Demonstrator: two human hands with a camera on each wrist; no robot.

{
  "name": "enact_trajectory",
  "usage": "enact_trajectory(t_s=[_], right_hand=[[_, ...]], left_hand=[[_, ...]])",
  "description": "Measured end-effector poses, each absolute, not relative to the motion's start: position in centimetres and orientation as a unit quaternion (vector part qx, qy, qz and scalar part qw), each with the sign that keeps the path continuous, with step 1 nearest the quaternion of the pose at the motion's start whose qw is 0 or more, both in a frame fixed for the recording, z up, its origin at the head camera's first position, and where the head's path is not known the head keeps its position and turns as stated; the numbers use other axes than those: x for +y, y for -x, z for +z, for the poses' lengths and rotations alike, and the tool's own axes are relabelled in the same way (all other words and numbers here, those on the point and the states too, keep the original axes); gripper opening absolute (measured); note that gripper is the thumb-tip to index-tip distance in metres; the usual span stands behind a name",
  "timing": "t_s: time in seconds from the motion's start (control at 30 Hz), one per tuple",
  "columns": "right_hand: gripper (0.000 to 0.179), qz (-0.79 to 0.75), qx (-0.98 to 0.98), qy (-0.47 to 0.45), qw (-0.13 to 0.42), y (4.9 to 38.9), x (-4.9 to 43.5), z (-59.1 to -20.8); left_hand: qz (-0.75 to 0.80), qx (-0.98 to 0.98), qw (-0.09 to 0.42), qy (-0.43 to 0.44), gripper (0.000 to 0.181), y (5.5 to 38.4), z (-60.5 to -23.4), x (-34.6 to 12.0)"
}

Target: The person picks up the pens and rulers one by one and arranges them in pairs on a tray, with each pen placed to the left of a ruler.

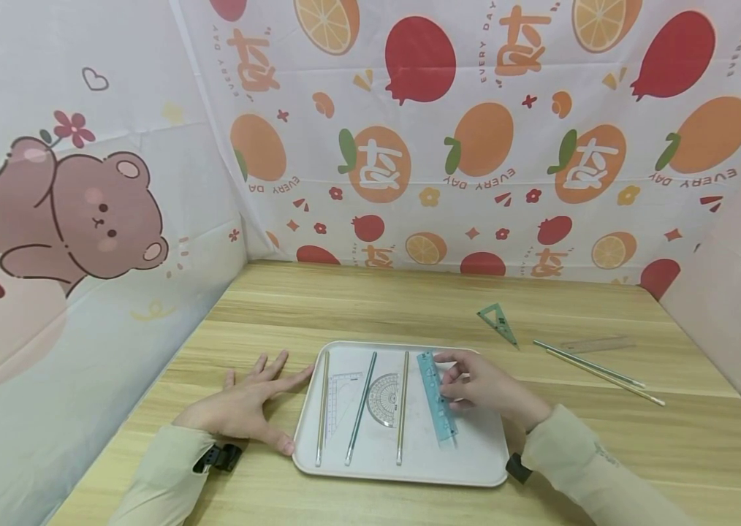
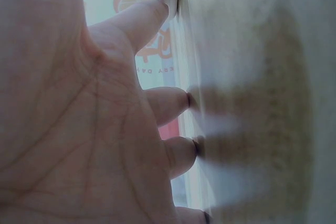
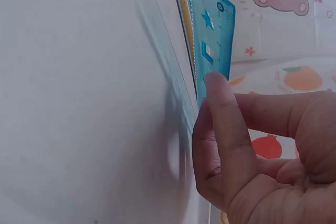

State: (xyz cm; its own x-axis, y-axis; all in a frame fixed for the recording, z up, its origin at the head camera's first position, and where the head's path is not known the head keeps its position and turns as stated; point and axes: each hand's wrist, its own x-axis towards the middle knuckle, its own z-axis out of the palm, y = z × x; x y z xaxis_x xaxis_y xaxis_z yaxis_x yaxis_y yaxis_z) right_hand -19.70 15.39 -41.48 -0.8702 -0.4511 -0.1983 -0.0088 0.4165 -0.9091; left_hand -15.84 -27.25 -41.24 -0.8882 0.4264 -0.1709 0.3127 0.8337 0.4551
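My right hand pinches a translucent blue ruler over the right part of a white tray. In the right wrist view the ruler is tilted, with cut-out shapes along it and its shadow on the tray. My left hand has its fingers spread, thumb and index fingertip right at the tray's left rim. On the tray lie a gold pencil, a clear set square, a teal pencil, a clear protractor and a second gold pencil, in that order from left to right.
Beyond the tray on the wooden table lies a green set square. To the right are a clear ruler, another teal pencil and another gold pencil. Printed cloths hang at the back and sides.
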Motion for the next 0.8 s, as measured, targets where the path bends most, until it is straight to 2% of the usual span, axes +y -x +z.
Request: enact_trajectory(t_s=[0.4, 0.63, 0.8], right_hand=[[0.063, -0.507, 0.823, 0.139, 0.213, 19.4, 14.4, -41.5], [0.077, -0.524, 0.815, 0.109, 0.222, 19.0, 14.1, -41.4], [0.080, -0.517, 0.820, 0.099, 0.225, 18.7, 13.9, -41.2]], left_hand=[[0.222, 0.945, 0.143, -0.196, 0.127, 15.7, -40.9, -27.2], [0.220, 0.945, 0.142, -0.197, 0.127, 15.6, -40.8, -27.1], [0.220, 0.945, 0.146, -0.193, 0.127, 15.6, -40.9, -27.1]])
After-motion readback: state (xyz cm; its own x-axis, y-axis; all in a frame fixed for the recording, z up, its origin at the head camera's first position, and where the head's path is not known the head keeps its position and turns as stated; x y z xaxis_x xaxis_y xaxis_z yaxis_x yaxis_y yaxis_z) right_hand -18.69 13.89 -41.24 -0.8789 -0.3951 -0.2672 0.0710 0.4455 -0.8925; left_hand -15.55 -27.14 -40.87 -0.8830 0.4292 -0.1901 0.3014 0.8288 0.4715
